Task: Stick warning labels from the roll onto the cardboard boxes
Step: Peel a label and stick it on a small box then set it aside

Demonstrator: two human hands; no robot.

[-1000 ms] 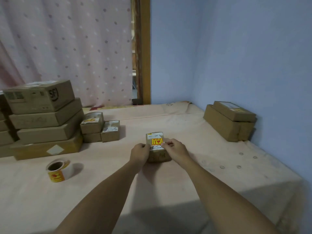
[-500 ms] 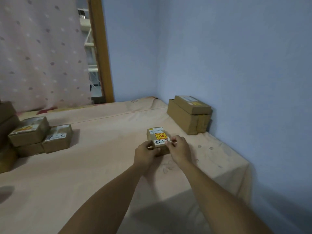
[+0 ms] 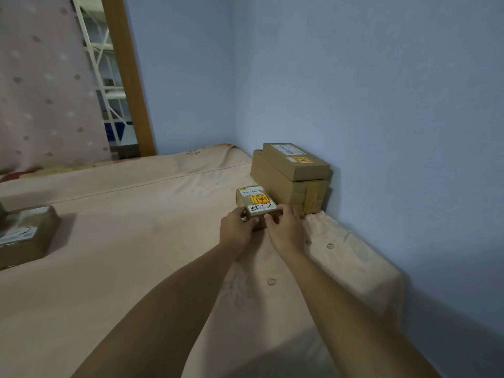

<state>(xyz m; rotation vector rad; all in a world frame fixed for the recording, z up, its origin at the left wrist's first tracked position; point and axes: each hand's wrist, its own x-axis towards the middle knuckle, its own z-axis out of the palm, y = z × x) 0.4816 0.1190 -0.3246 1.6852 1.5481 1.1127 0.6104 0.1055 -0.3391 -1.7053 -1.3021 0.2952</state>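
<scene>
At the left edge a taped box (image 3: pixel 27 238) is seen on the pink sheet (image 3: pixel 136 255); right of centre the small cardboard box (image 3: pixel 241 200) is gripped at its near end by the left hand (image 3: pixel 237 229) and the right hand (image 3: pixel 286 230), fingers curled round its corners; it is just beside the stacked boxes (image 3: pixel 291 173). If it is shoved against them, the stack could be knocked askew; so shallow a hold might also slip. A yellow-and-red warning label (image 3: pixel 257 199) is borne on top, between a printed white slip and a handwritten one, neither legible; the roll is not seen.
</scene>
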